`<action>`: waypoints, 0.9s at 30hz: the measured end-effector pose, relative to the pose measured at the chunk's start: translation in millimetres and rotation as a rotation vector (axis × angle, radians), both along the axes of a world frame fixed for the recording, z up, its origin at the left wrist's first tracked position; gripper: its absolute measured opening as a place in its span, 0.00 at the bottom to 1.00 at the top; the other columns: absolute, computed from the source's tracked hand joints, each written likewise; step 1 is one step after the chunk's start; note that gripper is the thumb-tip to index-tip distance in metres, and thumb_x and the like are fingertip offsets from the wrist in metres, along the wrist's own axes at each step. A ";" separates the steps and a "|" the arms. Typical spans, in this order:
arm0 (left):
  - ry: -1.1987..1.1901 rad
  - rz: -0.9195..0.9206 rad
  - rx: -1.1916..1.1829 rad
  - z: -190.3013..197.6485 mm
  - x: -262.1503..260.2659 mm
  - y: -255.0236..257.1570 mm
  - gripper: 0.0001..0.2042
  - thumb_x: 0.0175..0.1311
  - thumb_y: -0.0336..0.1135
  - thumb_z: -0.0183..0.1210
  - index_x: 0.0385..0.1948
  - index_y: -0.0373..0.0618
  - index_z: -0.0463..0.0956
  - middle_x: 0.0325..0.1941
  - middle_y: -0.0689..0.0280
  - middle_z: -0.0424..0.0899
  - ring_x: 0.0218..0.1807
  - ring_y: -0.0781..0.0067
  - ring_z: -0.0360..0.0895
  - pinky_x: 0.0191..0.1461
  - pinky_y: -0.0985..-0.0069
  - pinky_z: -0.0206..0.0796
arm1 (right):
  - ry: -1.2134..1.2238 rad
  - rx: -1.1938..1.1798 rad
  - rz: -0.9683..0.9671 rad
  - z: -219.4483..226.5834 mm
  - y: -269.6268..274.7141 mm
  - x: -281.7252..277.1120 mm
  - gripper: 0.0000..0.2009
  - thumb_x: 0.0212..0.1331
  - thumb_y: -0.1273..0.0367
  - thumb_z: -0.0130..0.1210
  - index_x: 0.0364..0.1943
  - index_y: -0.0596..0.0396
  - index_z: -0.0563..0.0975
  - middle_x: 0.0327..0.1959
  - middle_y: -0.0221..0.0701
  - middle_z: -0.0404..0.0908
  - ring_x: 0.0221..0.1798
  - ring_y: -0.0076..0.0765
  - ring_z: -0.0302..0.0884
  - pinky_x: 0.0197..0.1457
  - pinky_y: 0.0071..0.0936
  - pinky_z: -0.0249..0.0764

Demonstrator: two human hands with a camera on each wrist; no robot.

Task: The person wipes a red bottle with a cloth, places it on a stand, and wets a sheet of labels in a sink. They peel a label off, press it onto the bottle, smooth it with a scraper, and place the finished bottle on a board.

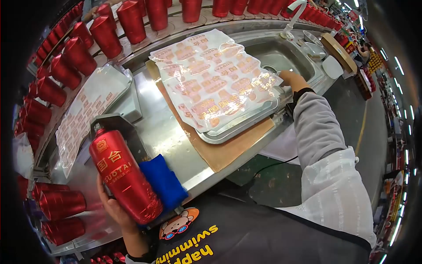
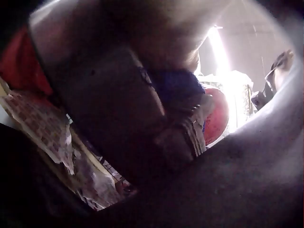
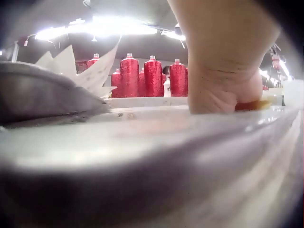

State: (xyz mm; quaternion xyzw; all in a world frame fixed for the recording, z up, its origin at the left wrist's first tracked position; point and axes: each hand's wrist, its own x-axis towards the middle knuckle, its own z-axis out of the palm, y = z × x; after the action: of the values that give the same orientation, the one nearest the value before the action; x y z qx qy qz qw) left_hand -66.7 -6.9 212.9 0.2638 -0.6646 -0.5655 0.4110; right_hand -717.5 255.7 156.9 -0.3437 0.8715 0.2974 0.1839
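Observation:
My left hand [image 1: 115, 210] holds a tilted, glossy red bottle [image 1: 121, 171] with gold lettering, gripping its lower side. Along the bottle's right side sits a blue cloth [image 1: 162, 182], also visible as a blue patch [image 2: 175, 85] in the dim left wrist view. At the sink's near rim is my right hand [image 1: 293, 80], beside a corner of the printed transfer sheets [image 1: 211, 79]. These sheets lie over a metal tray [image 1: 246, 127]. In the right wrist view an amber-brown piece [image 3: 254, 105] shows under the right hand; I cannot tell whether the fingers hold it.
A steel sink [image 1: 281, 53] with a white tap [image 1: 293, 17] is at the back right. Brown board [image 1: 233, 149] lies under the tray. Another printed sheet [image 1: 94, 103] hangs over a tray at left. Rows of red bottles [image 1: 132, 22] line the far and left sides.

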 end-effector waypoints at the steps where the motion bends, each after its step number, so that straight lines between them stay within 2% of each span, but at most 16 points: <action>1: 0.008 -0.022 -0.007 -3.1 2.1 -2.5 0.41 0.67 0.64 0.42 0.68 0.34 0.49 0.68 0.52 0.59 0.66 0.58 0.65 0.67 0.61 0.61 | -0.026 -0.002 -0.032 1.6 1.1 1.1 0.19 0.48 0.58 0.64 0.44 0.51 0.83 0.48 0.40 0.82 0.53 0.49 0.78 0.55 0.41 0.74; 2: 0.019 -0.041 -0.017 -9.7 5.6 -7.8 0.39 0.68 0.62 0.42 0.68 0.37 0.49 0.68 0.51 0.59 0.65 0.56 0.66 0.66 0.58 0.63 | -0.049 -0.006 -0.059 0.2 4.2 -4.9 0.19 0.48 0.59 0.65 0.44 0.51 0.83 0.48 0.40 0.81 0.53 0.49 0.78 0.56 0.41 0.74; 3: 0.029 -0.053 -0.027 -15.0 9.9 -9.8 0.37 0.69 0.60 0.42 0.69 0.39 0.48 0.67 0.51 0.60 0.65 0.54 0.67 0.65 0.56 0.65 | -0.017 -0.111 0.030 -18.7 16.3 -26.7 0.18 0.47 0.60 0.66 0.43 0.52 0.83 0.47 0.42 0.82 0.52 0.50 0.78 0.55 0.42 0.74; 4: 0.038 -0.066 -0.005 -15.4 9.6 -8.3 0.37 0.69 0.60 0.43 0.68 0.36 0.49 0.68 0.51 0.60 0.66 0.56 0.65 0.66 0.59 0.63 | 0.007 -0.187 0.138 -3.9 16.5 -14.5 0.15 0.46 0.63 0.65 0.39 0.54 0.84 0.46 0.44 0.82 0.49 0.52 0.79 0.52 0.42 0.75; 5: 0.042 -0.065 0.013 -12.6 5.8 -6.2 0.38 0.69 0.60 0.43 0.68 0.34 0.50 0.68 0.51 0.60 0.66 0.58 0.64 0.67 0.61 0.60 | 0.037 -0.234 0.106 -16.6 13.6 -29.4 0.12 0.48 0.66 0.61 0.36 0.56 0.84 0.44 0.46 0.82 0.47 0.52 0.80 0.50 0.43 0.75; 6: 0.040 -0.050 0.029 -9.5 6.0 -4.2 0.39 0.69 0.60 0.44 0.67 0.31 0.50 0.68 0.51 0.60 0.67 0.60 0.63 0.68 0.64 0.58 | 0.133 -0.191 0.177 -6.1 6.4 -24.9 0.10 0.50 0.67 0.57 0.34 0.57 0.83 0.43 0.46 0.82 0.46 0.52 0.80 0.50 0.44 0.75; 8: 0.007 -0.032 -0.083 -7.4 5.0 -3.8 0.36 0.70 0.57 0.43 0.66 0.31 0.53 0.66 0.51 0.64 0.66 0.60 0.65 0.68 0.65 0.57 | 0.248 -0.429 0.226 38.7 -13.2 20.1 0.09 0.48 0.68 0.56 0.30 0.56 0.83 0.42 0.45 0.81 0.44 0.54 0.78 0.49 0.43 0.75; 9: -0.011 -0.029 -0.140 -7.4 2.1 -5.4 0.35 0.71 0.56 0.42 0.66 0.30 0.55 0.66 0.51 0.65 0.66 0.60 0.66 0.68 0.66 0.57 | 0.179 -0.634 0.234 59.6 -19.3 40.5 0.07 0.47 0.69 0.57 0.27 0.57 0.82 0.45 0.45 0.78 0.46 0.54 0.76 0.50 0.42 0.74; 12: -0.116 0.006 -0.194 1.8 3.5 1.2 0.33 0.72 0.55 0.41 0.64 0.29 0.58 0.62 0.49 0.70 0.65 0.58 0.68 0.67 0.66 0.57 | 0.184 -0.946 0.472 113.7 -42.9 108.3 0.04 0.49 0.73 0.57 0.27 0.61 0.77 0.47 0.42 0.76 0.49 0.51 0.74 0.52 0.39 0.71; 14: -0.162 0.025 -0.283 0.5 4.6 0.1 0.34 0.71 0.56 0.40 0.63 0.30 0.60 0.61 0.44 0.70 0.63 0.51 0.70 0.66 0.65 0.59 | 0.067 -1.107 0.529 145.5 -59.0 163.5 0.04 0.51 0.75 0.58 0.27 0.62 0.75 0.48 0.40 0.75 0.51 0.46 0.74 0.53 0.35 0.70; 16: -0.152 -0.012 -0.245 3.7 5.4 4.3 0.34 0.71 0.57 0.40 0.64 0.31 0.60 0.63 0.44 0.67 0.66 0.50 0.66 0.67 0.65 0.56 | -0.139 -1.162 0.521 170.9 -71.8 216.9 0.04 0.52 0.76 0.58 0.27 0.62 0.74 0.49 0.39 0.75 0.52 0.44 0.73 0.53 0.32 0.70; 18: -0.202 -0.037 -0.292 6.8 9.5 6.5 0.38 0.69 0.60 0.41 0.65 0.30 0.56 0.66 0.44 0.64 0.68 0.49 0.62 0.69 0.62 0.53 | -0.278 -1.236 0.573 188.3 -88.5 272.3 0.05 0.54 0.76 0.58 0.27 0.61 0.73 0.50 0.39 0.75 0.52 0.43 0.74 0.53 0.29 0.69; 20: -0.247 -0.079 -0.373 12.6 12.7 12.0 0.42 0.67 0.63 0.43 0.67 0.29 0.51 0.67 0.43 0.61 0.70 0.46 0.58 0.70 0.60 0.49 | -0.419 -1.286 0.639 195.3 -103.1 318.1 0.04 0.52 0.76 0.58 0.27 0.60 0.74 0.50 0.39 0.76 0.51 0.43 0.74 0.53 0.31 0.69; 22: -0.281 -0.134 -0.493 26.2 15.5 20.8 0.47 0.63 0.66 0.46 0.68 0.28 0.46 0.68 0.41 0.58 0.71 0.43 0.55 0.72 0.57 0.46 | -0.527 -1.332 0.820 190.5 -119.3 352.2 0.04 0.51 0.76 0.59 0.27 0.59 0.74 0.49 0.41 0.75 0.50 0.47 0.75 0.53 0.33 0.70; 23: -0.392 -0.130 -0.595 28.3 18.5 24.3 0.54 0.57 0.70 0.51 0.69 0.27 0.41 0.68 0.37 0.56 0.70 0.39 0.55 0.72 0.55 0.44 | -0.624 -1.327 0.829 188.0 -125.5 366.5 0.05 0.51 0.76 0.60 0.28 0.60 0.74 0.48 0.42 0.75 0.49 0.46 0.74 0.52 0.34 0.70; 27: -0.346 -0.175 -0.381 27.5 17.9 26.8 0.55 0.55 0.69 0.54 0.69 0.27 0.40 0.69 0.36 0.54 0.71 0.38 0.54 0.72 0.55 0.45 | -0.808 -1.361 0.830 182.2 -142.8 416.4 0.05 0.52 0.75 0.60 0.28 0.60 0.75 0.47 0.41 0.74 0.47 0.45 0.74 0.50 0.35 0.71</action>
State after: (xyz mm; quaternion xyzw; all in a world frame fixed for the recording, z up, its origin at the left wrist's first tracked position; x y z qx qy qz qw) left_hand -48.9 19.9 240.4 0.2160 -0.8396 -0.4103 0.2830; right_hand -301.1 112.9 339.1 -0.7448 0.5333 -0.3855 0.1105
